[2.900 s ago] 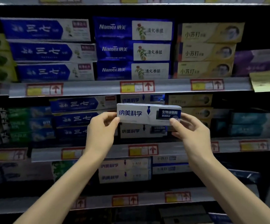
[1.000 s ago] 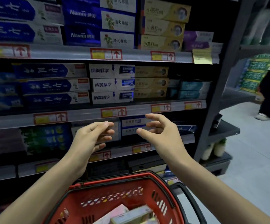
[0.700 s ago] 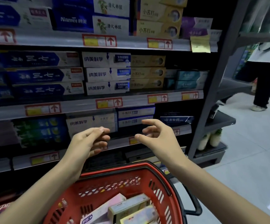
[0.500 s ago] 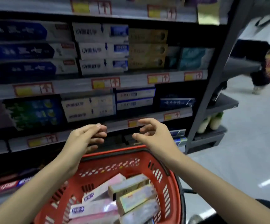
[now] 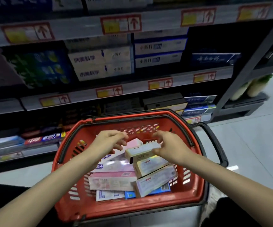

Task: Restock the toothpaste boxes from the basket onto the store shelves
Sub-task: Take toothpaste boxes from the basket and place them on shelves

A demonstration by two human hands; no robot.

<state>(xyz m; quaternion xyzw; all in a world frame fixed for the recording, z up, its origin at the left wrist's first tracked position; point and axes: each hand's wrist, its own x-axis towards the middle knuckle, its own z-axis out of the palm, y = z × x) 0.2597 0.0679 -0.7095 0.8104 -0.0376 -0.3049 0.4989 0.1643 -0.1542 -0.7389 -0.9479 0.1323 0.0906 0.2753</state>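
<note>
Store shelves [image 5: 132, 86] fill the far side, rows of stock behind red-and-yellow price tags [image 5: 109, 93]. The red basket [image 5: 129, 208] sits low and near, pushed up close to the bottom shelf with its open top up, which makes for a short reach from pile to shelf. Inside it the toothpaste boxes [image 5: 112, 181] lie flat and criss-crossed in a loose pile. Several are left, so by my read the restock is far from done. Topmost is a cream box [image 5: 140, 152], tilted across the others, right of centre, with nothing on it: the easiest pick. Both arms reach in from the near side. The right hand [image 5: 170, 146] is on that box's right end, thumb against the near edge and fingers curled over the far edge in a narrow pinch. The box isn't clearly off the pile. The left hand [image 5: 106, 143] hovers over the left of the pile, above a pink box [image 5: 133, 143]. Its fingers are loosely bent, half open, holding nothing. With the motion blur I can't tell whether the tips touch anything. It's probably lined up to take the cream box's other end.
</note>
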